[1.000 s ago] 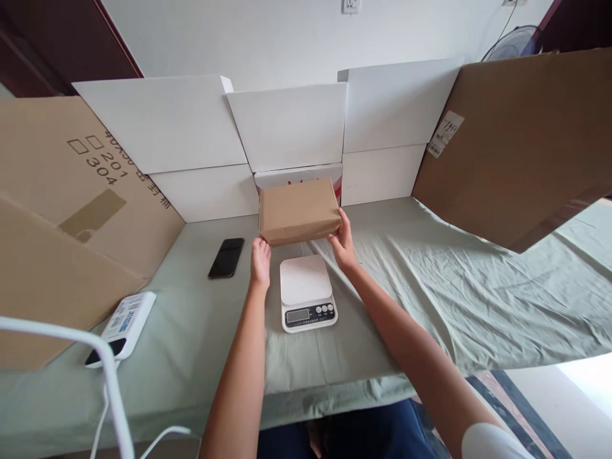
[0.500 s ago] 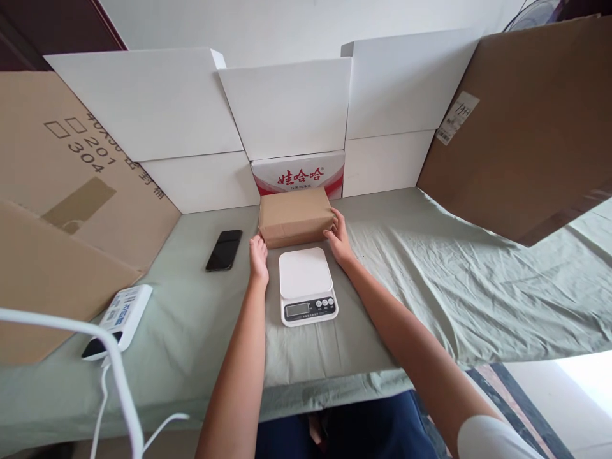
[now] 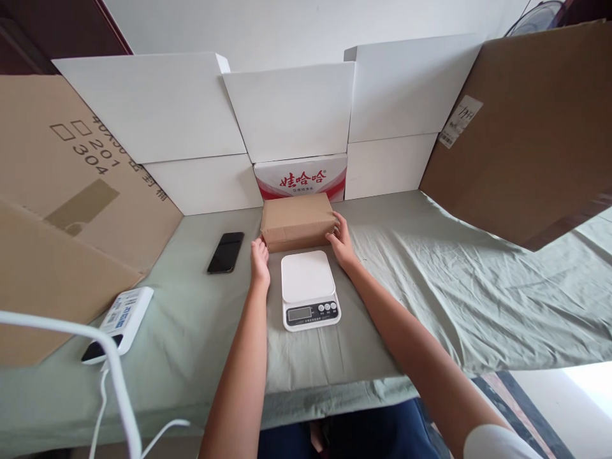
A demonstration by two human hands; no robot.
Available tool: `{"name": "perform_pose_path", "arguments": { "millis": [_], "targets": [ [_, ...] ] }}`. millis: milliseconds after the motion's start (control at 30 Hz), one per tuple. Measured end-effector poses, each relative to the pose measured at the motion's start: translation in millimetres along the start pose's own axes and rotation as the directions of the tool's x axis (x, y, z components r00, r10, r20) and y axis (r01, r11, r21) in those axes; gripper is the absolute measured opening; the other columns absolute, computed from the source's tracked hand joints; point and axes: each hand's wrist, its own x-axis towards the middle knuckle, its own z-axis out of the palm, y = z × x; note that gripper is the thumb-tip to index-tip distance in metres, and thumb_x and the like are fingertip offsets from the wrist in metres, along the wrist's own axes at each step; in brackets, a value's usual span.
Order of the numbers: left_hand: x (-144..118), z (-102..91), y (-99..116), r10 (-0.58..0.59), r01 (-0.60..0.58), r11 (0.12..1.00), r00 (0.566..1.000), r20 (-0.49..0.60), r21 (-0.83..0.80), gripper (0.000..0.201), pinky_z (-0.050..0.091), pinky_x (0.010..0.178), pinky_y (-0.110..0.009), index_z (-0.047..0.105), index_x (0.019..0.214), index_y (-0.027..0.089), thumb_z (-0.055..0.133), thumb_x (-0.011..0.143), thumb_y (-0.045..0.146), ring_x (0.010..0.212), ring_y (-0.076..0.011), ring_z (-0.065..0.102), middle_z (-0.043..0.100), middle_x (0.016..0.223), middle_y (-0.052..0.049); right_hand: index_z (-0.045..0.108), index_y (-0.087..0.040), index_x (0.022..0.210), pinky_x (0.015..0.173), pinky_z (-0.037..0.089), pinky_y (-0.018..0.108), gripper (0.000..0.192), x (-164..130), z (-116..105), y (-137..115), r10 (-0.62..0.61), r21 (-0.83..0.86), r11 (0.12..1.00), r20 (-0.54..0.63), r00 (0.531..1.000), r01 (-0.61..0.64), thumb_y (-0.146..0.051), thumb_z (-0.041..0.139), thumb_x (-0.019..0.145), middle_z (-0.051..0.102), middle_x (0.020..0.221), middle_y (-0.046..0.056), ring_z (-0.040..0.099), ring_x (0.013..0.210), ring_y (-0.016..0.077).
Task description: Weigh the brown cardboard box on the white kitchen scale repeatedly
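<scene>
A brown cardboard parcel [image 3: 297,220] rests on the green cloth just beyond a white kitchen scale [image 3: 307,288]. My left hand [image 3: 260,259] touches the parcel's near left corner. My right hand [image 3: 342,240] grips its right end, fingers wrapped on the side. The scale's platform is bare and its display faces me. Behind the parcel stands a white box with red lettering [image 3: 301,177].
A black phone [image 3: 225,252] lies left of the parcel. A white device with a cable [image 3: 120,321] sits at the near left. White boards [image 3: 291,115] and brown cardboard sheets [image 3: 521,127] wall the table's back and sides. A white tube [image 3: 115,376] crosses the near left corner.
The parcel came down from above the scale's far edge and now rests on the cloth behind the scale, with both hands still on it. The red-lettered box behind became visible.
</scene>
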Motion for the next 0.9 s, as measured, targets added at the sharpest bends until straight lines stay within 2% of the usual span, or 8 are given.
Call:
{"name": "perform_pose_path", "arguments": {
  "millis": [167,367,500,633,900],
  "targets": [
    [-4.2,0.2,2.6,0.008,-0.008,1.0,1.0,-0.009,-0.005,0.079,0.028,0.121,-0.042,0.059,0.14,0.021,0.032,0.09,0.077,0.148,-0.027,0.041,0.046,0.157,-0.018,0.036,-0.033,0.149,0.108,0.048,0.045,0.071,-0.3,-1.2,2.4,0.001,-0.013,1.0,0.001,1.0,-0.001,-0.032,0.06,0.082,0.053,0.144,0.007,0.059,0.123,0.0259],
    [-7.4,-1.6,8.0,0.06,-0.06,0.998,0.998,-0.007,-0.005,0.078,0.027,0.122,-0.04,0.059,0.14,0.022,0.033,0.091,0.077,0.148,-0.0254,0.04,0.047,0.156,-0.017,0.025,-0.035,0.157,0.116,0.039,0.05,0.081,-0.8,-6.1,7.6,0.038,-0.026,0.999,-0.103,0.994,-0.041,-0.035,0.059,0.084,0.035,0.161,0.008,0.046,0.144,0.0286],
    [-7.1,-2.2,9.9,0.045,-0.045,0.999,0.999,-0.01,-0.004,0.081,0.026,0.122,-0.042,0.058,0.141,0.021,0.032,0.09,0.078,0.148,-0.0266,0.04,0.046,0.157,-0.018,0.025,-0.034,0.157,0.116,0.04,0.052,0.081,0.0,-7.1,7.7,0.07,-0.006,0.997,-0.111,0.991,-0.071,-0.035,0.058,0.084,0.038,0.16,0.009,0.048,0.143,0.0289],
    [-8.6,-1.4,12.2,0.034,-0.034,0.999,0.999,0.003,0.005,0.082,0.026,0.122,-0.041,0.056,0.144,0.022,0.03,0.091,0.078,0.148,-0.0263,0.04,0.044,0.158,-0.017,0.031,-0.032,0.155,0.117,0.04,0.051,0.076,0.9,-6.1,7.4,0.068,0.016,0.998,-0.063,0.996,-0.067,-0.033,0.057,0.083,0.044,0.156,0.008,0.05,0.14,0.0272],
    [-9.4,1.0,15.0,-0.023,0.023,1.0,1.0,-0.006,0.017,0.076,0.026,0.122,-0.038,0.047,0.151,0.018,0.021,0.098,0.065,0.149,-0.0233,0.038,0.041,0.16,-0.016,0.032,-0.031,0.155,0.116,0.04,0.048,0.075,2.2,-5.0,8.9,0.055,0.02,0.998,-0.016,0.998,-0.054,-0.032,0.055,0.083,0.048,0.154,0.006,0.053,0.135,0.0268]
  ]
}}
